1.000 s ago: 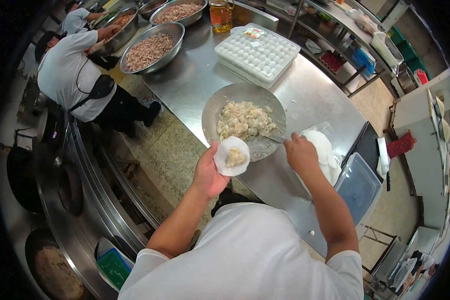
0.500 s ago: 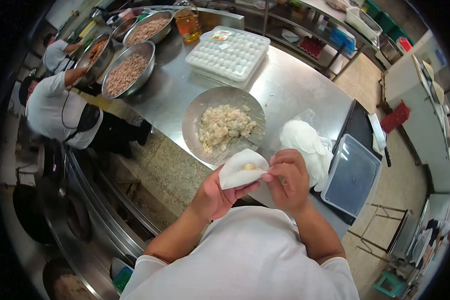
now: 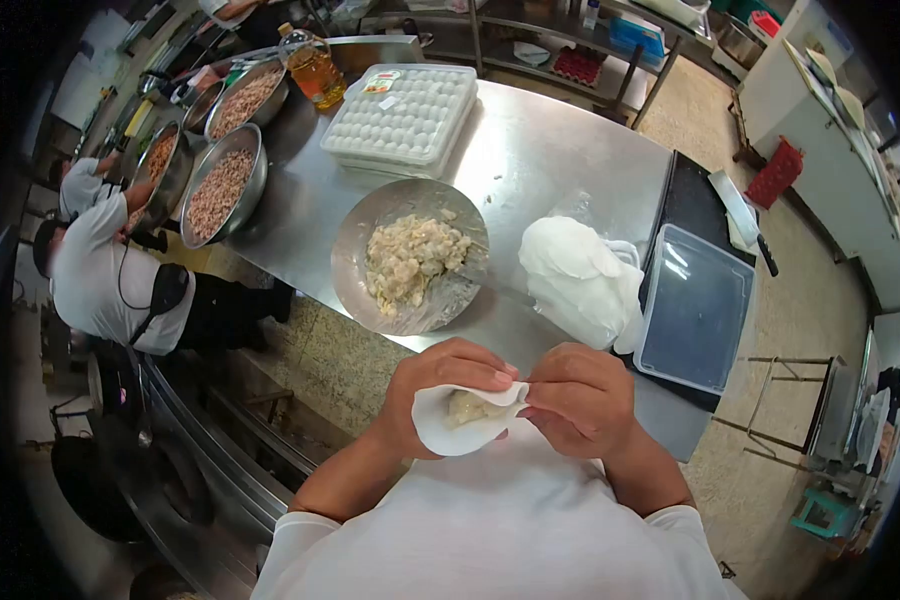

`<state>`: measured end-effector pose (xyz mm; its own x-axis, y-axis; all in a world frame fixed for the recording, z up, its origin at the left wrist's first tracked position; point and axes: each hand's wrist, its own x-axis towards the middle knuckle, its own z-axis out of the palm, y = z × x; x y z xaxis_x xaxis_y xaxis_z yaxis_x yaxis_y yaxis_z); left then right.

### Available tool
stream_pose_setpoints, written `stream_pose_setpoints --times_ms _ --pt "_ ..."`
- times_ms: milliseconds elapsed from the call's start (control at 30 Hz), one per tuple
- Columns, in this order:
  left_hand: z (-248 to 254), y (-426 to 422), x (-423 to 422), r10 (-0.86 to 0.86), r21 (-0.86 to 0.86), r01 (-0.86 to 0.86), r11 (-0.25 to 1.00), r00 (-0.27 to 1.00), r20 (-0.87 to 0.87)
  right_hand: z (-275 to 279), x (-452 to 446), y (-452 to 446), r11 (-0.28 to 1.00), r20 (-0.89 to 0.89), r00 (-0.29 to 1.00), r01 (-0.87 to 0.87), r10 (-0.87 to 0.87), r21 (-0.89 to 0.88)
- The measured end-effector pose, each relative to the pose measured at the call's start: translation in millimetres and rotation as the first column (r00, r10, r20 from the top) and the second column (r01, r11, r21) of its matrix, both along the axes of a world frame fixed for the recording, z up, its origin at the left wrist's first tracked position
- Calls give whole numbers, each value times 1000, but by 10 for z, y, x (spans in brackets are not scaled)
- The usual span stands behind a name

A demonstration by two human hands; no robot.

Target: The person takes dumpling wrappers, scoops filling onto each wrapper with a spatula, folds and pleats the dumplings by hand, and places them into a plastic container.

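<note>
My left hand [image 3: 440,375] holds a round white wrapper [image 3: 435,428] with a lump of pale filling [image 3: 470,407] in it. The fingers of my right hand [image 3: 582,398] pinch the wrapper's right edge, where it is folded together. Just beyond my hands, a wide metal bowl [image 3: 347,235] holds more pale, chunky filling. To its right lies a stack of white wrappers [image 3: 570,262] on plastic film. No spatula can be made out in the bowl.
An egg tray [image 3: 400,115], oil bottle [image 3: 315,72] and bowls of minced meat [image 3: 222,192] stand farther back. A lidded container [image 3: 695,305] and a cleaver [image 3: 735,205] lie at the right. Two people [image 3: 120,275] work at the left.
My right hand has come from beside the filling bowl to the wrapper, and the spatula is no longer in it. The wrapper has gone from open and flat to partly folded. The view has turned.
</note>
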<state>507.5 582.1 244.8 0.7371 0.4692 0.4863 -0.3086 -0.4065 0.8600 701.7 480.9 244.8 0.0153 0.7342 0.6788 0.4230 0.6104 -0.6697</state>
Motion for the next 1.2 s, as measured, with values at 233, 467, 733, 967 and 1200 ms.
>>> stream_pose_setpoints --times_ms 233,467,733,967,1200 --pt "76 5 116 -99 -89 96 991 994 -33 62 25 -75 996 -43 995 90 -90 -10" --pt "64 -1 125 -9 2 9 1000 999 -53 12 61 -115 999 104 993 50 -48 -11" --pt "121 -110 225 116 -8 -116 993 993 -20 51 69 -138 996 56 995 83 -84 21" --pt "160 -71 208 36 168 -15 986 991 -129 173 26 -130 986 -34 987 158 -157 54" --pt "104 -121 172 70 66 -67 996 996 -57 83 80 -212 996 152 985 90 -84 -28"
